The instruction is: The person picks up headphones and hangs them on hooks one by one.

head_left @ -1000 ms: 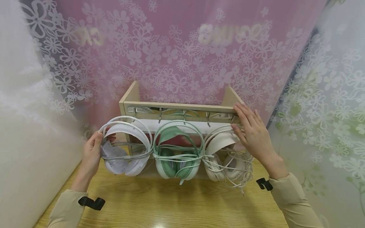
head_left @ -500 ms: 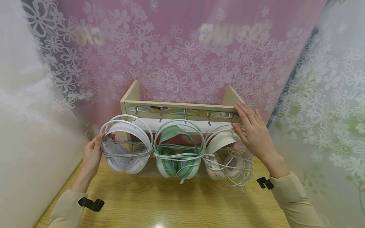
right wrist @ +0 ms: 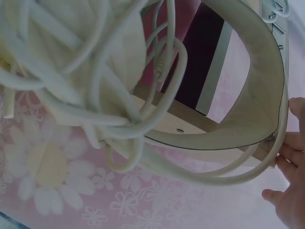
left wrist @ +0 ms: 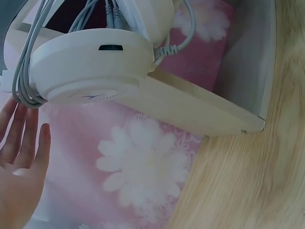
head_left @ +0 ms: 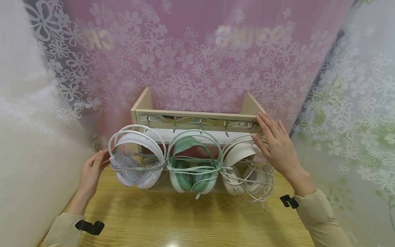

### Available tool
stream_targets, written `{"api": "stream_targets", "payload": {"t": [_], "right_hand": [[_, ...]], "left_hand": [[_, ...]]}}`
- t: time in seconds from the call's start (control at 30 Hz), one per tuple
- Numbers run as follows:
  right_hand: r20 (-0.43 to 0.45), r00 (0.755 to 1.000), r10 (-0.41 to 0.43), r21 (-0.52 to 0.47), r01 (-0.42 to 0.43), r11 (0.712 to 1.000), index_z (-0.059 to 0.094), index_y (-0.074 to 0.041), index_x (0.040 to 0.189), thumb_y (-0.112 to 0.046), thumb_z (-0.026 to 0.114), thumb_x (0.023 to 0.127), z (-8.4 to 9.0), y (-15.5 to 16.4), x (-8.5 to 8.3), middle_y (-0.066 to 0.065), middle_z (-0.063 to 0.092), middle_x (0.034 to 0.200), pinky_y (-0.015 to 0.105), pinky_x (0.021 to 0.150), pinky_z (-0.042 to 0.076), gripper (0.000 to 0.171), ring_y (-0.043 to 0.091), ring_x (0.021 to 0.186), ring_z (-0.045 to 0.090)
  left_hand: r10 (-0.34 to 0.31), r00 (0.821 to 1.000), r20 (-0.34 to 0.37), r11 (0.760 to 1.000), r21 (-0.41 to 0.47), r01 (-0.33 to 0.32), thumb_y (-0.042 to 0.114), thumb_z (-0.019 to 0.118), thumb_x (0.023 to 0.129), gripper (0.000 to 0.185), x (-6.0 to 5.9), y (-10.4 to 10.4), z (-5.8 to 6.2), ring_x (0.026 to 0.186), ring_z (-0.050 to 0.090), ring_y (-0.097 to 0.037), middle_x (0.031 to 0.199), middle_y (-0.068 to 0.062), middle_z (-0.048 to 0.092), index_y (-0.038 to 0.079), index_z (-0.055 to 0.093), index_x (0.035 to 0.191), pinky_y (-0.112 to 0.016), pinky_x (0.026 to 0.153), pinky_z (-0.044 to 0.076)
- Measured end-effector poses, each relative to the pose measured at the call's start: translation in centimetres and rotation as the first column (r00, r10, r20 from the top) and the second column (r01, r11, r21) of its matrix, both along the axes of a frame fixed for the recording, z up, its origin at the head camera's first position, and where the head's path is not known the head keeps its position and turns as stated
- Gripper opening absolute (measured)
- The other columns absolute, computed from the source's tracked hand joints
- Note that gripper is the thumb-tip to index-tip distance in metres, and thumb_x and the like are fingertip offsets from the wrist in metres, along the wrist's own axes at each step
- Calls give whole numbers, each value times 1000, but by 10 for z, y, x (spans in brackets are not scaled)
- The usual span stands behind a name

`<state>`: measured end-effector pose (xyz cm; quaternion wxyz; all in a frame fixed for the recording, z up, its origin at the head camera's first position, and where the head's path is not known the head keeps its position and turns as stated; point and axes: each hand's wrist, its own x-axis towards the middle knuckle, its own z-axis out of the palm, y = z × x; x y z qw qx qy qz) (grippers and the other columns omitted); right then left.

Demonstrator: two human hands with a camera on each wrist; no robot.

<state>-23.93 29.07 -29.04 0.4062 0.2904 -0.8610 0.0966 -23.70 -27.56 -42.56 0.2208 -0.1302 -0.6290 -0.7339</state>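
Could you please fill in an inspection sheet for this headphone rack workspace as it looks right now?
Surface: wooden table, bare in front of the rack.
Job's things: white headphones, green headphones and cream headphones hang from the wooden rack.
Clutter: nothing seen.
Hands: left hand open beside the white headphones; right hand open, resting on the rack's right end.
Cables: wrapped around each pair; the cream set's hang in loose loops.
Surroundings: floral curtains all round.

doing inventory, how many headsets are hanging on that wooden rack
3, side by side on the wooden rack: white corded headset left, mint-green corded headset middle, cream corded headset right. None looks hidden.
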Motion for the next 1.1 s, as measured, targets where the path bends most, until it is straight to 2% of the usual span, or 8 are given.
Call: {"api": "stream_targets", "payload": {"t": [0.2, 0.27, 0.33, 0.43, 0.53, 0.6, 0.87, 1.1], "right_hand": [[-33, 999, 15, -35, -16, 999, 41, -3, 154, -52, 38, 108, -8, 6, 5, 13, 39, 160, 53, 125, 16, 67, 32, 150, 31], [-41, 999, 18, -54, -20, 998, 44, -4, 153, -53, 39, 107, -11, 10, 7, 13, 40, 159, 53, 125, 16, 67, 31, 150, 30], [-55, 998, 13, -62, -16, 998, 45, -4, 152, -52, 39, 108, -14, 13, 8, 12, 41, 159, 52, 125, 16, 66, 31, 150, 31], [-76, 997, 9, -72, -15, 997, 47, -4, 151, -53, 38, 108, -19, 18, 10, 12, 42, 158, 51, 125, 17, 66, 31, 150, 31], [-75, 997, -5, -94, -2, 996, 48, -3, 150, -53, 38, 108, -25, 23, 14, 14, 42, 157, 53, 125, 18, 66, 33, 149, 33], [-66, 998, -18, -113, 10, 994, 48, -3, 149, -53, 38, 108, -30, 28, 17, 14, 43, 157, 54, 124, 19, 66, 32, 149, 32], [-63, 996, -70, -170, 59, 984, 50, -5, 148, -55, 40, 106, -50, 46, 28, 15, 45, 155, 56, 123, 20, 66, 31, 149, 33], [-10, 993, -116, -165, 113, 980, 49, -7, 150, -55, 40, 106, -81, 62, 37, 19, 43, 155, 61, 122, 17, 65, 36, 150, 29]], "left_hand": [[24, 1000, -11, 995, -92, -25, 21, 45, 110, 34, 3, -4, 0, 102, 68, -1, 109, 11, 73, 3, 70, 122, -14, 91, 53], [57, 998, -13, 987, -150, -58, 22, 43, 111, 35, 4, -4, 0, 101, 68, 0, 109, 14, 73, 5, 71, 122, -13, 90, 53], [95, 995, -21, 970, -224, -97, 22, 40, 112, 39, 5, -4, 0, 101, 67, 2, 110, 18, 71, -1, 68, 124, -12, 90, 52], [157, 987, -46, 928, -334, -163, 21, 34, 113, 46, 7, -4, -1, 99, 66, 6, 109, 25, 68, -12, 63, 125, -11, 89, 51], [186, 981, -63, 898, -393, -196, 20, 31, 113, 49, 9, -4, -3, 98, 65, 9, 108, 29, 65, -19, 58, 125, -9, 88, 51], [196, 979, -63, 888, -412, -205, 20, 29, 113, 50, 10, -4, -5, 98, 64, 10, 107, 30, 63, -19, 58, 126, -9, 88, 50], [226, 973, -49, 895, -383, -227, 22, 28, 113, 53, 15, -1, -7, 97, 65, 10, 107, 30, 63, -19, 57, 127, -10, 88, 51], [255, 966, -39, 872, -422, -247, 21, 31, 113, 50, 22, 3, -16, 94, 64, 12, 104, 32, 62, -18, 60, 125, -9, 86, 51]]}}
